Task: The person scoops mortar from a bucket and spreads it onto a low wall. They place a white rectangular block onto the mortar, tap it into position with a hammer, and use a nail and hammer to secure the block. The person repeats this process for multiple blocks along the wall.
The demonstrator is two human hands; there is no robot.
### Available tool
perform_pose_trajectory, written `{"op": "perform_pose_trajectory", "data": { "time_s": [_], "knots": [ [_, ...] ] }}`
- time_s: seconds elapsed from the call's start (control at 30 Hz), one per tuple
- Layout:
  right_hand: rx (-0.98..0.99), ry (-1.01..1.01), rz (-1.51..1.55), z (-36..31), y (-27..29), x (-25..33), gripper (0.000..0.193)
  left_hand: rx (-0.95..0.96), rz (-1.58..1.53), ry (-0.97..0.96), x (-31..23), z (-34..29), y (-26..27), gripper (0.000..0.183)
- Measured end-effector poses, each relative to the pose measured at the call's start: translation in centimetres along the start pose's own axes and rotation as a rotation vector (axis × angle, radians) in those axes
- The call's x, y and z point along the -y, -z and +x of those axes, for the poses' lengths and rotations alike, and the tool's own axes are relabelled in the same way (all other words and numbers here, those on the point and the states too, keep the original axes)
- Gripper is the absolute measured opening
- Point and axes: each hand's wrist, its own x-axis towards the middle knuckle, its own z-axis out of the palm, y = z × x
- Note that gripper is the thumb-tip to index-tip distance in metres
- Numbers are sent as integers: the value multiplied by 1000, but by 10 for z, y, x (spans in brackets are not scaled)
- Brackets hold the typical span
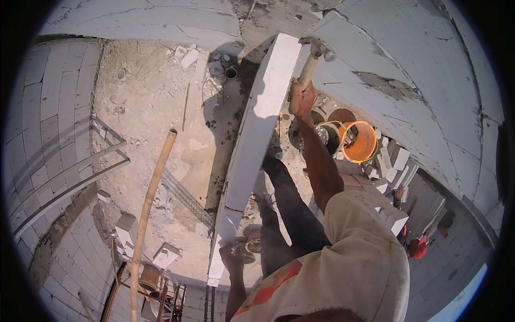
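Observation:
My right hand [302,100] is closed round the pale handle of a hammer [309,70]. Its metal head is at the far end of a narrow wall of light blocks [252,134], close to the grey block wall behind. Low in the view, my left hand [232,258] is against the near end of the narrow wall. Shadow hides its fingers, and I cannot make out whether it grips anything. My legs stand to the right of this wall, and a shadow falls across its top and side.
An orange bucket [359,141] with dark things inside stands right of my right arm, beside stacked light blocks [394,161]. Left of the narrow wall, a wooden pole [153,198] leans over a rubble-strewn floor [145,96]. A person in a red helmet [418,248] is at far right.

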Motion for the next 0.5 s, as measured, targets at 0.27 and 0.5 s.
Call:
{"op": "perform_pose_trajectory", "data": {
  "time_s": [0.27, 0.5],
  "knots": [
    [1, 25, 40, -15, -10, 19, 27, 55, -24, 85, 0, 3, -2, 38],
    [-123, 84, -222, -21, -18, 34, 30, 47, -60, 53, -30, 13, 8, 27]
  ]
}}
